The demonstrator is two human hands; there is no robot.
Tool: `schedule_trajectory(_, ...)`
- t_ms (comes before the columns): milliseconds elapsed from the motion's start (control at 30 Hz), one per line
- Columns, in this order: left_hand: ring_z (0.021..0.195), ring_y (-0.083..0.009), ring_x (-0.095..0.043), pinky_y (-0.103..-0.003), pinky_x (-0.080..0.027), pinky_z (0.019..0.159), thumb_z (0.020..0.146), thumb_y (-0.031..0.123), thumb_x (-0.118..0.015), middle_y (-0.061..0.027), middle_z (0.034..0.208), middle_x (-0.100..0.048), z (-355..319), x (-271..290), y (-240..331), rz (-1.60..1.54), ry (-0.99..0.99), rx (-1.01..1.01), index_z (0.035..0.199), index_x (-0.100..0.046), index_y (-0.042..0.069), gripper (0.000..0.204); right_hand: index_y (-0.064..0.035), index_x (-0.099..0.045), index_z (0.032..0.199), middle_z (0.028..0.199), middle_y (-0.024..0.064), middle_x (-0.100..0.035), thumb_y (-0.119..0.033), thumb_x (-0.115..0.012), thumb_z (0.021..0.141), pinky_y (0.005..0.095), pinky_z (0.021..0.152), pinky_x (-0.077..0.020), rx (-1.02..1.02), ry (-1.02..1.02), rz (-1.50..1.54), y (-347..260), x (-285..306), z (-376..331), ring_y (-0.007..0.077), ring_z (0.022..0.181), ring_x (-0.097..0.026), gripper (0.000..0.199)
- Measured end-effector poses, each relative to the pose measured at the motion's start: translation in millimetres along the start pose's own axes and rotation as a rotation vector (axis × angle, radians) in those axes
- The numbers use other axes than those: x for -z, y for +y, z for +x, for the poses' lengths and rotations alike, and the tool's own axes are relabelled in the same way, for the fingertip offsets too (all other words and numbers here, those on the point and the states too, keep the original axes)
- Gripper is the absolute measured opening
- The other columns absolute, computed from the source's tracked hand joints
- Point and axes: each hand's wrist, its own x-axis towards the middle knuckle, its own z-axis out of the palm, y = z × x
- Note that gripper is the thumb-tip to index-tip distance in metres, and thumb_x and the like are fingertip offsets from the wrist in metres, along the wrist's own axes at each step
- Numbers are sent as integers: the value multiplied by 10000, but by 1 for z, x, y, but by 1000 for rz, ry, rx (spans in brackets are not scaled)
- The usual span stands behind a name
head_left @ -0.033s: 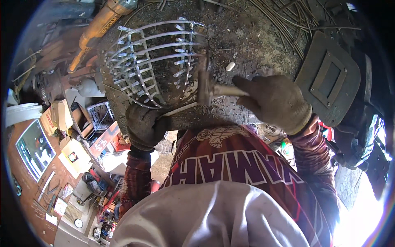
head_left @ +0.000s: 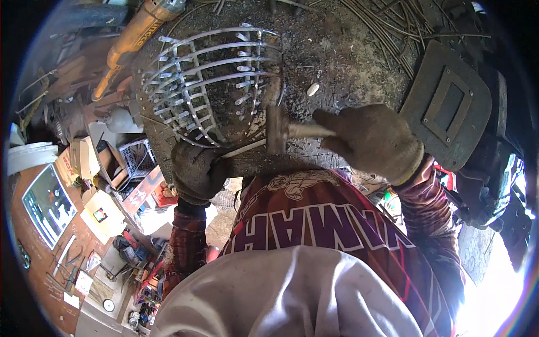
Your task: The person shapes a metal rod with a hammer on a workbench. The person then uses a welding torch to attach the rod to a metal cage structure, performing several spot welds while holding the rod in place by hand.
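Observation:
My right hand [head_left: 379, 143], in a dark work glove, is closed round the handle of a hammer [head_left: 309, 131]. The hammer's blurred head lies over the near part of the worktop, close to the end of a thin metal rod [head_left: 245, 148]. My gloved left hand [head_left: 196, 171] is wrapped round the rod's other end, at the near edge. Just beyond that hand stands a curved cage of welded metal bars [head_left: 196, 70], its lower rim beside my fingers. Whether the hammer head touches the rod, I cannot tell.
The dark, gritty worktop [head_left: 337, 62] holds a small white piece [head_left: 313, 89], and long thin rods [head_left: 387, 33] at the far right. A welding shield [head_left: 449, 106] leans at the right. An orange power tool [head_left: 132, 48] lies far left. Boxes [head_left: 104, 213] and tools crowd the lower left.
The hammer and my right hand have shifted very slightly to the left. My left hand, the rod and the cage stay in place.

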Motion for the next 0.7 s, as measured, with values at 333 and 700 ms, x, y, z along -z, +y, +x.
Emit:
schedule_trajectory(333,1050,-368,-670,-519,-524,907,715,171,-751,-111,1037,-720,-2,-1,2,7,-2,49,948,-765,115,240,-143,-639,1380,797,143,-718,-362,-667,1007,487,730,-579,-78,-140,40,-8,0,5,345,777,-738,433)
schedule_trajectory(700,1056,-355,-666,-506,-501,934,735,168,-761,-97,1073,-722,-6,0,0,60,-38,9,992,-762,128,260,-29,-535,1480,1000,278,-736,-217,-682,995,488,758,-604,-413,481,493,3,-47,-34,427,878,-757,540)
